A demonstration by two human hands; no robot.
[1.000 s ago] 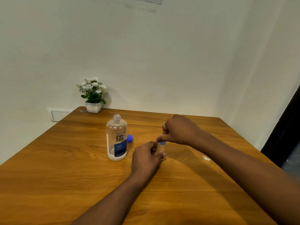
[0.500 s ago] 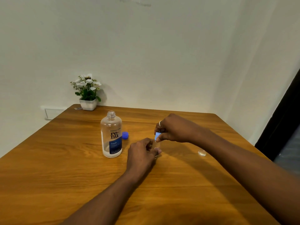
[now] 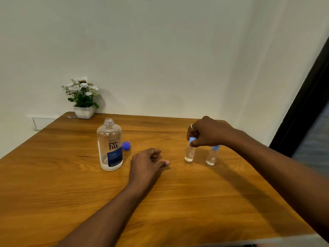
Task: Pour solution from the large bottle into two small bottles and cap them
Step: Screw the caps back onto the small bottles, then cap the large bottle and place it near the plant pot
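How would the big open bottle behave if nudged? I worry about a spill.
The big bottle is tall with a fairly wide base, so a light nudge would probably slide it on the smooth table rather than tip it. It looks only part full, so likely light. Its neck is open, with the blue cap lying beside it, so a tip could spill.

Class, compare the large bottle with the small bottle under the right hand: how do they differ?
The large bottle is uncapped, its dark blue cap lying beside it; the small bottle wears a light blue cap. The large bottle stands untouched, while the right hand grips the small bottle's top. Both are clear, upright and on the table.
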